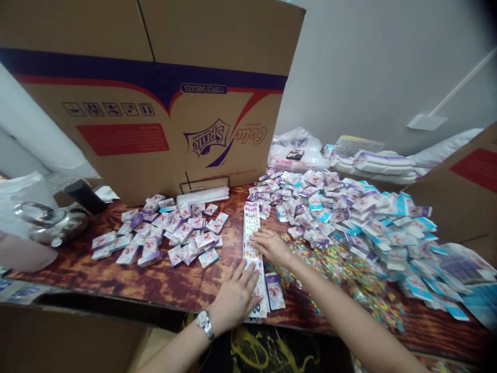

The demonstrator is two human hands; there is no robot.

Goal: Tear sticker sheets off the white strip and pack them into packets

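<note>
Wooden table (116, 277) carries many small packets (184, 231); near its edge, your left hand (235, 299) and right hand (269, 246) lie open and flat on a long paper sticker strip (251, 241). This strip is light and soft, so you should take it by its long edges.

The left hand (233, 299), wearing a wristwatch (204, 324), presses the lower end of a long sticker sheet (251, 223) on the wooden table (116, 274), and the right hand (271, 246) rests its fingers (258, 237) on the sheet's middle. A printed card (275, 291) lies just beside the sheet. Small packets (166, 230) lie heaped left of it, more packets (341, 217) and colourful small pieces (341, 274) right of it, and a cardboard carton (155, 103) stands beyond it.
</note>
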